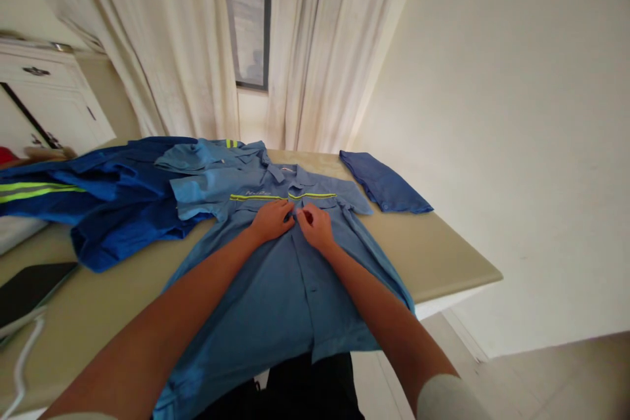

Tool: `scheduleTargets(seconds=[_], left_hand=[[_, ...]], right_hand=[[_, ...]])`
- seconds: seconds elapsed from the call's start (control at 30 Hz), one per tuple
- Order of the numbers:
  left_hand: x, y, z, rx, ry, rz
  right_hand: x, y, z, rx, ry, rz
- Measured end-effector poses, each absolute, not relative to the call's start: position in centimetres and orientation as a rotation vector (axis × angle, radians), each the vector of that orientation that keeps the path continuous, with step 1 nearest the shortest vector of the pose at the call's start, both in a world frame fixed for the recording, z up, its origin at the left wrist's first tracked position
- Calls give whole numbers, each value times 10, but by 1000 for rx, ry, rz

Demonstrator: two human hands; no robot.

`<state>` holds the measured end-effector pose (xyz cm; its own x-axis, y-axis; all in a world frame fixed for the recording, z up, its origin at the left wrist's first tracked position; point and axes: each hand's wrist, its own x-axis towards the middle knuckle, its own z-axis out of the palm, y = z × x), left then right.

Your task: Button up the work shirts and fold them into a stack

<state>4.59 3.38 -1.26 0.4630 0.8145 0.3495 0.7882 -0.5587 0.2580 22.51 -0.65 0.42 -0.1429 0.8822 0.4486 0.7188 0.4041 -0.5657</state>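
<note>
- My left hand (270, 220) rests on the chest of the light blue shirt (275, 302), fingers curled and pinching the front placket just below the yellow stripe (283, 197).
- My right hand (315, 226) sits just beside it, fingertips nearly touching the left ones, pinched narrowly on the same placket edge.
- The shirt lies flat and front up in the middle of the table (443, 256), collar far, hem hanging over the near edge.
- A heap of dark blue garments (113, 210) lies to the left, touching the shirt's sleeve.
- A folded dark blue cloth (384, 189) lies far right, apart from the shirt.
- A black tablet (29, 285) rests at the near left.
</note>
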Motion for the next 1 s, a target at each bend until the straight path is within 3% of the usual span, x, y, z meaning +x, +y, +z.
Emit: scheduleTargets(seconds=[0.13,0.3,0.5,1.0], left_hand=[[49,21,-18,2559,1530,674],[64,-16,-24,2409,1624,798],[89,-62,-16,2287,1669,835],[91,-91,-18,2305,1690,869]], right_hand=[[222,-64,15,-1641,-2214,211],[230,-92,4,-1872,-2078,154],[246,-75,-13,-1667,-1666,412],[250,-74,-26,-1525,-1642,364]])
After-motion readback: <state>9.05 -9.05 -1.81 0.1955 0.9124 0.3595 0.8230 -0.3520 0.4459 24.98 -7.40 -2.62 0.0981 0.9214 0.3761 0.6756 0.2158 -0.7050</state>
